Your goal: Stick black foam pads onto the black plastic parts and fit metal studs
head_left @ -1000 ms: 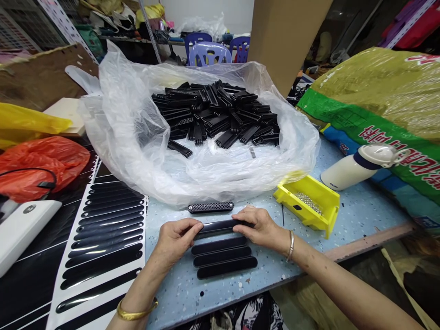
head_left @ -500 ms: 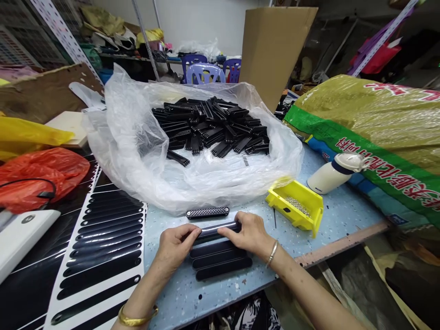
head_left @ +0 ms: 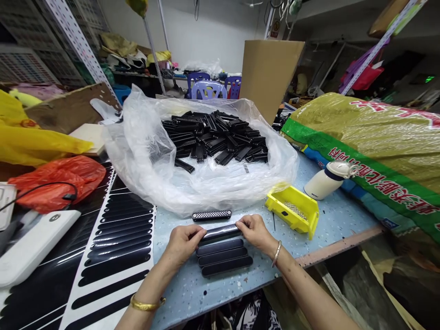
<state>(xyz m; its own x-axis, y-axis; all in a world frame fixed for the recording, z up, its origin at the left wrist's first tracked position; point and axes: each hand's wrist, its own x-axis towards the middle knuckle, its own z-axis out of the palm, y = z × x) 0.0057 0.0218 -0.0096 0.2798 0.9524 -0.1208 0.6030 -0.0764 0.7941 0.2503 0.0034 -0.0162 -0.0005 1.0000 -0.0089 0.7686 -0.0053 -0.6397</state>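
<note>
My left hand [head_left: 185,245] and my right hand [head_left: 252,229] each pinch one end of a long glossy black strip [head_left: 220,232], held level just above the blue speckled table [head_left: 330,220]. Right below it lie three more finished black strips [head_left: 225,257] side by side. A black perforated grille piece [head_left: 211,215] rests on the table just beyond my hands. Behind that, a big clear plastic bag [head_left: 144,156] lies open with a heap of black grille parts [head_left: 216,136].
A white sheet of black oval stickers [head_left: 113,247] lies to the left, beside a white device [head_left: 34,238] and red [head_left: 58,181] and yellow bags. A yellow bin of small metal bits [head_left: 294,211], a white bottle [head_left: 326,178], a printed sack [head_left: 371,146] and a cardboard box [head_left: 268,73] stand at the right.
The camera has tilted up and back, so the table looks further off. My right hand has slid along the strip out to its right end. My left hand keeps its hold.
</note>
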